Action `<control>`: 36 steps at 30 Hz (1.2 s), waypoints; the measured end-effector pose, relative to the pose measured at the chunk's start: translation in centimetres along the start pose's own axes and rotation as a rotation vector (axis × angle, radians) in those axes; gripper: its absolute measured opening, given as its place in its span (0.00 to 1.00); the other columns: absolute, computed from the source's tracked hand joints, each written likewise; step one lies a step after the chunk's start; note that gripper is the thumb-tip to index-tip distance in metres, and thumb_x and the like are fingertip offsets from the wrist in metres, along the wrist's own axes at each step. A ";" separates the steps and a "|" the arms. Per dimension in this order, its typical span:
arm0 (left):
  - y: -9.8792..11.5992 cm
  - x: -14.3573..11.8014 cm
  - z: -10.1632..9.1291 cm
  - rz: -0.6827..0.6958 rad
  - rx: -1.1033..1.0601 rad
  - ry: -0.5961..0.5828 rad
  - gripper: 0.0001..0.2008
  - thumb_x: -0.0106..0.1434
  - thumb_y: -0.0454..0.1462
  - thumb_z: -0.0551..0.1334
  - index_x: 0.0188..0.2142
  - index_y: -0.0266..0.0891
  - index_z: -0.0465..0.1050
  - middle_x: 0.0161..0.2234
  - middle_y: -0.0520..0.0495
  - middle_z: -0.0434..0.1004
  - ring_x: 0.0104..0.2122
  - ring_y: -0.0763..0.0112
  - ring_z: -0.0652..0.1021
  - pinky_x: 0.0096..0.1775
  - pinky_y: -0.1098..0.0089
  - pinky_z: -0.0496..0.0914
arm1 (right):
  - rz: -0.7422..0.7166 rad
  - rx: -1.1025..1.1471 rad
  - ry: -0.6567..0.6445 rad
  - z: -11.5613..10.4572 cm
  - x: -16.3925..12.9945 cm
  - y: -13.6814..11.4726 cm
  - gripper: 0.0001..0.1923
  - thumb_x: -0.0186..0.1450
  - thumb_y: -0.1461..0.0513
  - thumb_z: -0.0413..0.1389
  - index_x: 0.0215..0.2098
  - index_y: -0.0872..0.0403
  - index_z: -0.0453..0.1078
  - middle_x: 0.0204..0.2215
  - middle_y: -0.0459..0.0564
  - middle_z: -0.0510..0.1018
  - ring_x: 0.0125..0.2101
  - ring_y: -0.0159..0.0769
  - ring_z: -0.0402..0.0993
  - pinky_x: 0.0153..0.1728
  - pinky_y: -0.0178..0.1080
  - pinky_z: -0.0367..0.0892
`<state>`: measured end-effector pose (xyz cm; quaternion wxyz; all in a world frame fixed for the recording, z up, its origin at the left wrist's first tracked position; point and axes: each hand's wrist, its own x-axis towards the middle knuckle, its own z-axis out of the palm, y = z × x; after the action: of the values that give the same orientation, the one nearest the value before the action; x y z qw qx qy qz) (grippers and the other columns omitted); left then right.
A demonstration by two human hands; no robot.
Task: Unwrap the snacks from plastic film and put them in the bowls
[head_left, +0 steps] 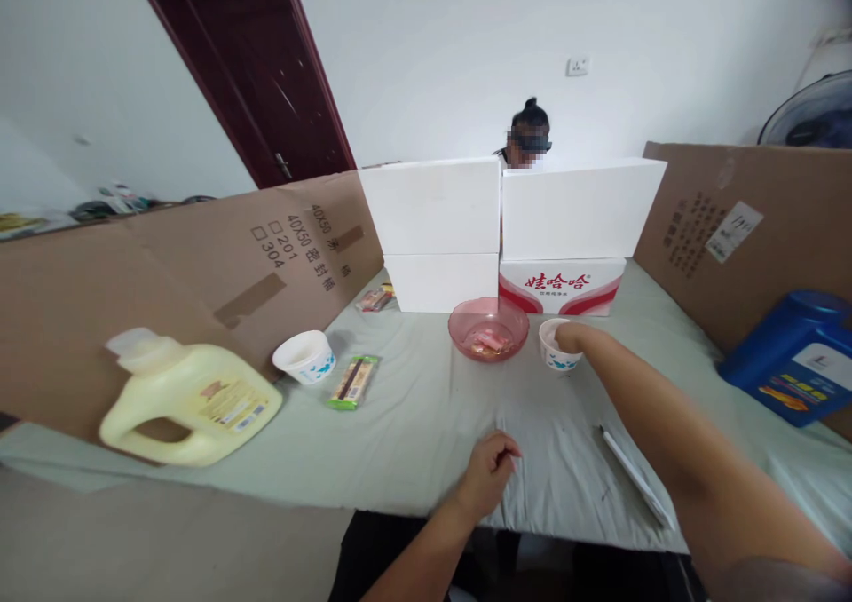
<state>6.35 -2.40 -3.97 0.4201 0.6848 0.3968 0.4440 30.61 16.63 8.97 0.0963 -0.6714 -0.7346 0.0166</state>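
A plain room, seemingly in a home or a makeshift workspace, is serving as a work area: a table (413, 442) draped in a pale cloth is standing before bare white walls with a wall socket (577, 66) and a dark red door (263, 69). Flattened cardboard sheets (166, 273) and stacked white foam boxes (506, 220) are fencing the table off as a booth, and another person (529, 136) is sitting behind the boxes. An electric fan (808, 114) is showing at the right edge
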 end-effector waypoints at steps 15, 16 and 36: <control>2.0 0.3 -4.7 0.198 0.331 0.098 0.13 0.56 0.27 0.55 0.39 0.39 0.72 0.39 0.45 0.73 0.41 0.67 0.73 0.44 0.66 0.69 | -0.263 0.305 -0.089 7.7 -20.6 -4.4 0.18 0.68 0.60 0.42 0.43 0.51 0.73 0.39 0.51 0.80 0.40 0.41 0.77 0.42 0.41 0.68; 2.0 1.0 -6.9 0.198 0.447 0.153 0.12 0.57 0.28 0.56 0.40 0.40 0.72 0.41 0.44 0.73 0.44 0.64 0.72 0.48 0.63 0.67 | -0.240 0.356 -0.093 9.0 -21.8 -4.1 0.18 0.68 0.58 0.43 0.42 0.50 0.73 0.39 0.51 0.80 0.40 0.41 0.77 0.41 0.41 0.69; 3.1 3.5 -15.4 -0.513 -0.087 0.017 0.23 0.59 0.44 0.59 0.50 0.34 0.69 0.39 0.39 0.79 0.36 0.59 0.80 0.37 0.64 0.72 | -0.152 0.630 0.078 10.8 -24.4 -4.2 0.15 0.68 0.53 0.47 0.41 0.49 0.72 0.34 0.49 0.78 0.32 0.37 0.77 0.33 0.39 0.71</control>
<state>-6.58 3.22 3.78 0.5448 0.5395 0.5412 0.3453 26.61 -6.80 -3.86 0.3284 -0.5520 -0.7372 0.2098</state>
